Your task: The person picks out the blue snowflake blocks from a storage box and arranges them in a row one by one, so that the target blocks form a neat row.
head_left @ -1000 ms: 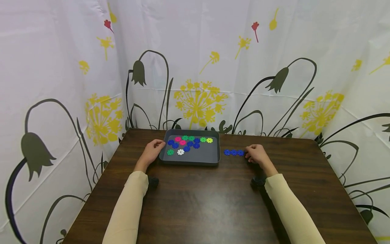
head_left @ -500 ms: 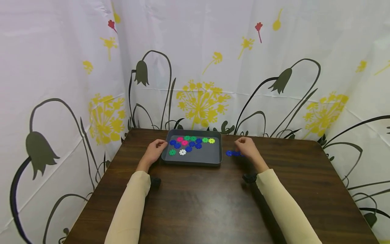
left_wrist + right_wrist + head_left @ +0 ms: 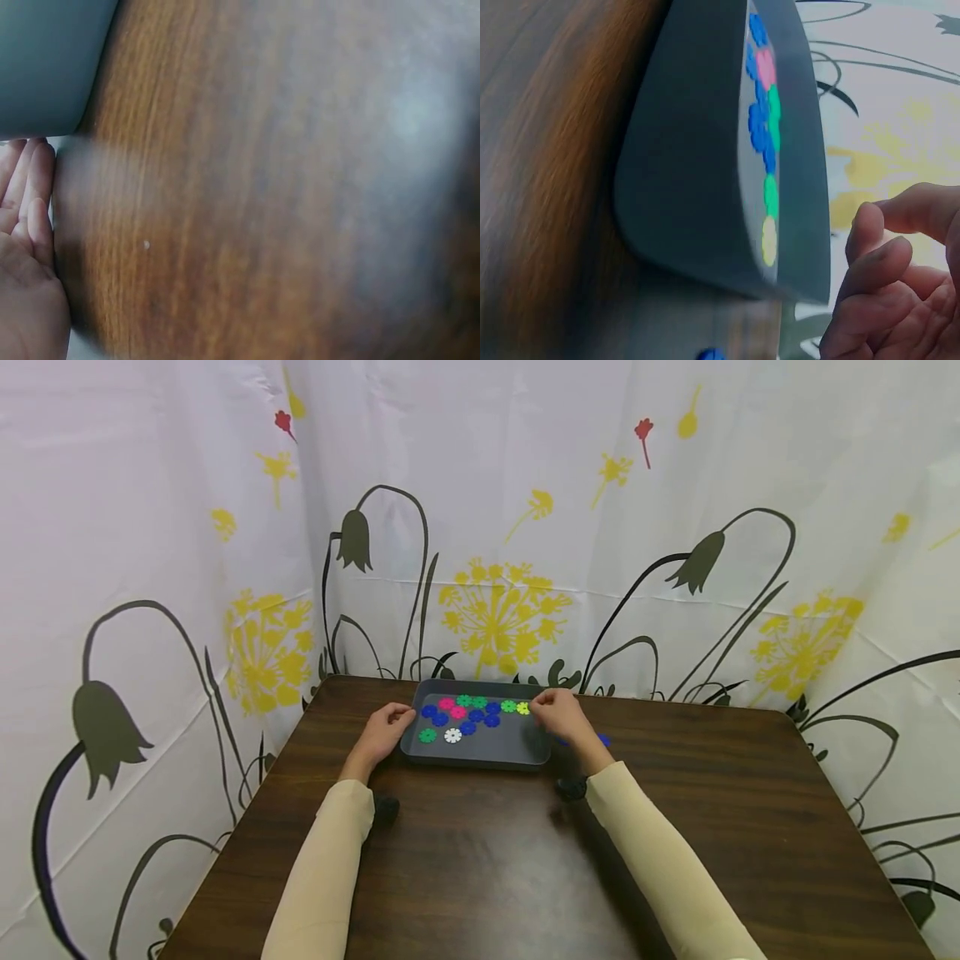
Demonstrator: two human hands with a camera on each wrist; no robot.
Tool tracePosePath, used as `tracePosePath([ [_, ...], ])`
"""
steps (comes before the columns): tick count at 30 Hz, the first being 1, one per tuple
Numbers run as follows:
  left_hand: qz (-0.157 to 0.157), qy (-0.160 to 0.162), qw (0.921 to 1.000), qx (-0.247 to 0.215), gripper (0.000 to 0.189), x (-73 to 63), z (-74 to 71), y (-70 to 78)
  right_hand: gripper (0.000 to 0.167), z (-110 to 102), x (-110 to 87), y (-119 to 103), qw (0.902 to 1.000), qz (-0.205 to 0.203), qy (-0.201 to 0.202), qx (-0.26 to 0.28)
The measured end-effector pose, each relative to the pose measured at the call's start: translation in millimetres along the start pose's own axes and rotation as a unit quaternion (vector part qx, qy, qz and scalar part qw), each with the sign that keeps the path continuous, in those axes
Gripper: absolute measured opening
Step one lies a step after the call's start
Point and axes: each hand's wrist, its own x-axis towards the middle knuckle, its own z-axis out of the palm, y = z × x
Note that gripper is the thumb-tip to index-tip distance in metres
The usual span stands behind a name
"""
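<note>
Several notched, flower-shaped plastic discs lie in a dark grey tray (image 3: 480, 760): blue, green, pink, a white disc (image 3: 453, 736) and a yellow disc (image 3: 522, 708). At the tray's left rim, my left hand (image 3: 378, 732) holds the edge with fingertips and thumb; its tips are hidden in the left wrist view. My right hand (image 3: 561, 717) hovers over the tray's right end, near the yellow disc. In the right wrist view its fingers are loosely bent, with nothing visible between them. A row of blue discs (image 3: 603, 739) on the table is mostly hidden behind the right hand and wrist.
The tray stands near the far edge of the dark wooden table (image 3: 480, 860). Behind the table hangs a white curtain (image 3: 480, 485) printed with flowers. Dark wrist devices sit at both cuffs.
My right hand has moved left, from the right end of the blue disc row, across it and over the tray's right side. My left hand has stayed at the tray's left rim.
</note>
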Motion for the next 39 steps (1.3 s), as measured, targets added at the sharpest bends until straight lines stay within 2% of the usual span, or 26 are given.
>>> tracePosePath([
  [6, 0.003, 0.004, 1.0000, 0.004, 0.049, 0.1, 1.1, -1.5, 0.023, 17, 11.9, -9, 0.9993, -0.002, -0.023, -0.028],
  [14, 0.011, 0.004, 0.9999, -0.001, 0.049, -1.1, 0.9, -0.9, 0.024, 38, 22.6, -16, 0.9940, 0.025, -0.068, -0.082],
  [21, 0.005, 0.006, 1.0000, 0.002, 0.048, 0.4, 0.9, -1.3, 0.024, 51, 27.2, -18, 0.9924, 0.032, -0.057, -0.105],
  [24, 0.005, 0.006, 1.0000, 0.002, 0.048, -0.2, 0.5, -1.6, 0.030, 57, 28.9, -19, 0.9895, 0.041, -0.049, -0.130],
  [27, 0.004, 0.003, 1.0000, -0.001, 0.048, -1.8, 1.0, -0.2, 0.040, 62, 31.5, -19, 0.9848, 0.067, -0.046, -0.154],
  [29, 0.004, 0.002, 1.0000, -0.001, 0.048, -2.4, 1.8, 0.7, 0.041, 66, 38.4, -15, 0.9817, 0.088, -0.049, -0.162],
  [35, 0.004, 0.003, 1.0000, 0.000, 0.047, -1.3, 0.9, -0.3, 0.040, 81, 79.9, 24, 0.9757, 0.120, -0.072, -0.169],
  [39, 0.000, 0.004, 1.0000, -0.002, 0.048, -1.8, -1.6, -0.3, 0.035, 81, 83.9, 22, 0.9759, 0.126, -0.084, -0.157],
])
